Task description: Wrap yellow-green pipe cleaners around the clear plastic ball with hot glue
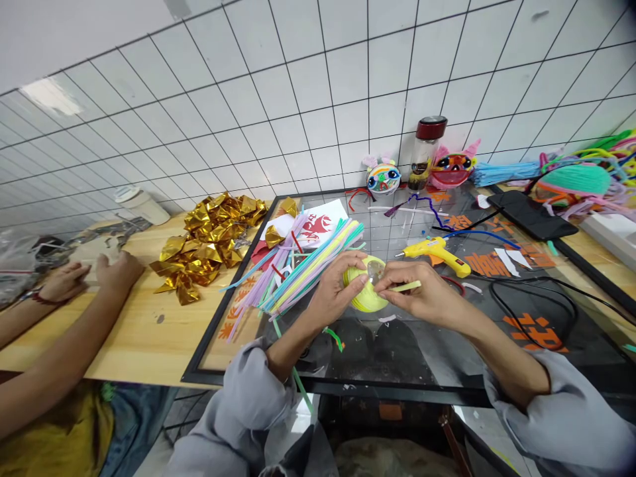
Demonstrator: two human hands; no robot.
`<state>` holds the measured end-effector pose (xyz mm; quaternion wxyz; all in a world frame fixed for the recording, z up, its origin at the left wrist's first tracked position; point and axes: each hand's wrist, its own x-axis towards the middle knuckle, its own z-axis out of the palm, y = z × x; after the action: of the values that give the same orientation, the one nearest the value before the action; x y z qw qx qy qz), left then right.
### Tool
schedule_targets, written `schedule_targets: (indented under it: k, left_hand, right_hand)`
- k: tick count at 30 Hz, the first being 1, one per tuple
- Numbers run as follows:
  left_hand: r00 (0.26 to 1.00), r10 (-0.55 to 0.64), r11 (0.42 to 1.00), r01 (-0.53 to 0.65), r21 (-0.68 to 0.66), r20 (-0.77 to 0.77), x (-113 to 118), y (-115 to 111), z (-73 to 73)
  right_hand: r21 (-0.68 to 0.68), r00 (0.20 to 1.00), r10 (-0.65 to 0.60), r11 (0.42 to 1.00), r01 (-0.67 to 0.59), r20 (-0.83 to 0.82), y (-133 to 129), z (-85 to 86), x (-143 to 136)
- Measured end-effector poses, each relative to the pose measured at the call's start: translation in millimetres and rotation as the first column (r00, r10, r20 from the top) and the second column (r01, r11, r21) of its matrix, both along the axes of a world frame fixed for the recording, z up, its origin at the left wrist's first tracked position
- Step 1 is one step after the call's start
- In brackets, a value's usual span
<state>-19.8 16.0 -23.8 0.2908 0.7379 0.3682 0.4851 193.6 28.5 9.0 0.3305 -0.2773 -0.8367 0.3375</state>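
Note:
A round yellow craft piece (368,301), wound from fuzzy pipe cleaner, has a clear, shiny part in its middle. My left hand (340,281) grips it by its left side, fingers over the upper edge and thumb across the front. Thumb and fingertips of my right hand (412,288) pinch a short yellow pipe cleaner (406,287) against the right of the piece. Just beyond my right hand lies a yellow hot glue gun (437,254), nozzle pointing left. A bundle of pastel pipe cleaners (313,268) rests left of my left hand.
Gold folded foil pieces (213,232) pile up at left, beside a co-worker's hands (116,268). Two decorated animal faces (382,177) and a glass bottle (424,152) stand by the tiled wall. A black phone (534,215) and looping cable (529,341) lie right.

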Motion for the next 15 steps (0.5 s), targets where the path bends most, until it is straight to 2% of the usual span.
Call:
schedule_targets:
  k: [6, 15]
  left_hand:
    - [0.997, 0.015, 0.998, -0.01, -0.064, 0.079, 1.2, -1.1, -4.8]
    - [1.0, -0.011, 1.0, 0.011, 0.012, -0.005, -0.2, 0.6, 0.2]
  right_hand:
    - [-0.018, 1.0, -0.007, 1.0, 0.007, -0.014, -0.2, 0.1, -0.4]
    - [-0.031, 1.0, 0.001, 1.0, -0.001, -0.009, 0.1, -0.2, 0.4]
